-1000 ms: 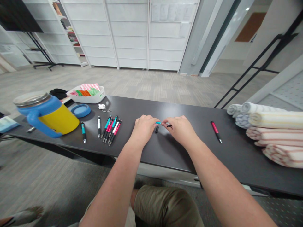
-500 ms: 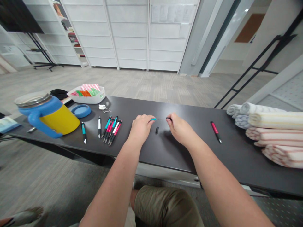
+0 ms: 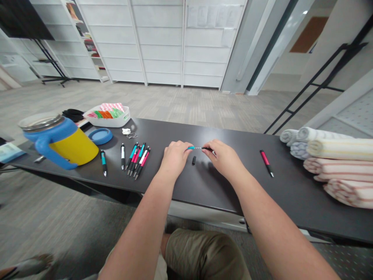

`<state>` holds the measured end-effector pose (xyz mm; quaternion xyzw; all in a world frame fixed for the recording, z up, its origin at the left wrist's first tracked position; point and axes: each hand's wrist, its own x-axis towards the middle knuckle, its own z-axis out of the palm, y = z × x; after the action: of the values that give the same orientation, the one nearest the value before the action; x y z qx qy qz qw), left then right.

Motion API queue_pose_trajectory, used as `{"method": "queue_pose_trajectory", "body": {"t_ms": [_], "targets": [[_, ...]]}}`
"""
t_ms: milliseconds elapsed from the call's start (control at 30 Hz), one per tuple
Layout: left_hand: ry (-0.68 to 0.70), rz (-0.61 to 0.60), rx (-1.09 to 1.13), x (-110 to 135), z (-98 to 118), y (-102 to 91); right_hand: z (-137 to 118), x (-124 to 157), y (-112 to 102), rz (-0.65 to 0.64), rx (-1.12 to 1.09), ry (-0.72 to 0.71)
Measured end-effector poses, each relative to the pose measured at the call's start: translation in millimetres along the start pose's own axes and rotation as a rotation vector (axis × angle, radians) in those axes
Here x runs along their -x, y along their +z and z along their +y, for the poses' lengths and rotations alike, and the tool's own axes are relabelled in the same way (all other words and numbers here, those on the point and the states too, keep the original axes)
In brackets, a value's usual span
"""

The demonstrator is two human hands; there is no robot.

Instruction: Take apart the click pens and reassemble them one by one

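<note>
My left hand (image 3: 172, 156) is closed around a teal pen barrel (image 3: 191, 147), most of it hidden by the fingers. From the barrel's right end a thin, pale inner part (image 3: 197, 147) sticks out. Between the fingertips of my right hand (image 3: 223, 156) is a small dark pen piece (image 3: 207, 149), its left end at the tip of that thin part; I cannot tell whether they touch. Just below the gap between my hands, a short black sleeve-like piece (image 3: 194, 160) lies on the dark table (image 3: 186, 186).
Several click pens (image 3: 138, 160) lie grouped to the left, a white pen (image 3: 122, 156) and a teal pen (image 3: 103, 163) beside them. Farther left stands a blue-yellow mug (image 3: 72, 146). A red pen (image 3: 266, 163) and rolled towels (image 3: 340, 149) lie right; a white basket (image 3: 112, 122) sits behind.
My right hand has brought the dark piece left, up to the thin part's tip, and more of that piece now shows. My left hand has hardly moved.
</note>
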<state>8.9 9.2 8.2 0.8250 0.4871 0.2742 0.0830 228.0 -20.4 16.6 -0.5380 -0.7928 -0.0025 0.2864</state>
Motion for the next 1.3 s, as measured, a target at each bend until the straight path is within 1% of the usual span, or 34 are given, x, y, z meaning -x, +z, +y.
{"method": "queue_pose_trajectory", "body": {"t_ms": [100, 300, 500, 567, 633, 733, 800, 967, 1067, 1167, 1300], "targets": [[0.021, -0.015, -0.003, -0.1, 1.2, -0.1, -1.0, 0.0, 1.0, 0.0, -0.004, -0.021], [0.119, -0.07, -0.01, -0.2, 2.4, 1.8, 1.0, 0.1, 4.6, -0.019, -0.017, -0.089], [0.169, -0.096, 0.029, -0.7, 0.5, 2.5, 2.4, 1.1, 4.0, -0.034, -0.054, -0.084], [0.181, -0.096, 0.057, -1.2, -0.8, 3.5, 0.9, 1.5, 2.5, -0.064, -0.062, -0.07], [0.196, -0.099, 0.084, -2.0, -1.7, 4.4, -1.0, 2.0, 1.4, -0.085, -0.07, -0.019], [0.216, -0.108, 0.109, -3.0, -0.9, 3.8, -3.0, 2.8, 0.9, -0.083, -0.089, 0.078], [0.226, -0.115, 0.109, -2.7, 1.4, 2.3, -3.6, 2.9, 1.0, -0.084, -0.084, 0.091], [0.233, -0.066, 0.081, 1.0, 9.7, -0.3, -4.5, 0.6, 0.0, -0.094, -0.056, 0.01], [0.236, -0.065, 0.073, 1.4, 10.7, 0.7, -4.1, -0.5, 0.0, -0.101, -0.057, -0.038], [0.228, -0.083, 0.073, -0.1, 7.7, 1.6, -3.6, -0.4, 0.3, -0.129, -0.046, -0.05], [0.242, -0.08, 0.138, -1.6, 3.6, 0.2, -5.2, 0.4, -1.0, -0.174, -0.02, -0.03]]}}
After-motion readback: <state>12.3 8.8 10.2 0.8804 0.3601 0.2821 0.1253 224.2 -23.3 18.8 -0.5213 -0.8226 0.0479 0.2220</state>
